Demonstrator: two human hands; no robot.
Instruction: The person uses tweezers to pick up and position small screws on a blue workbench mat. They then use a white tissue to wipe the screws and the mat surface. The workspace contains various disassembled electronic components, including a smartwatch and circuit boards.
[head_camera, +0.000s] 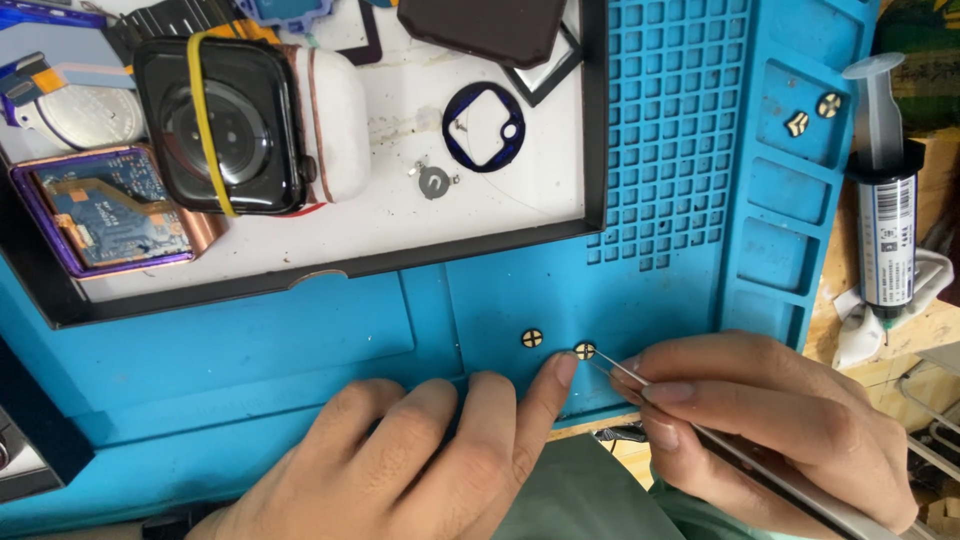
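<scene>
Blue work mat (300, 350): right hand (770, 430) pinches tweezers (640, 383), tips at a small round part (585, 350); left hand (420, 450) rests flat, fingers extended, holding nothing.

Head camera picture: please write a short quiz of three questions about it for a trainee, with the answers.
1. True or false: the right hand holds metal tweezers whose tips reach a small round gold part on the blue mat.
2. Which finger of the left hand lies next to that part? A) thumb B) index finger C) little finger
3. How many small gold parts lie in the mat's upper right compartment?

Key
1. True.
2. B: the index fingertip rests on the mat just beside it.
3. Two, side by side. A second round gold part lies on the open mat near the hands.
</scene>
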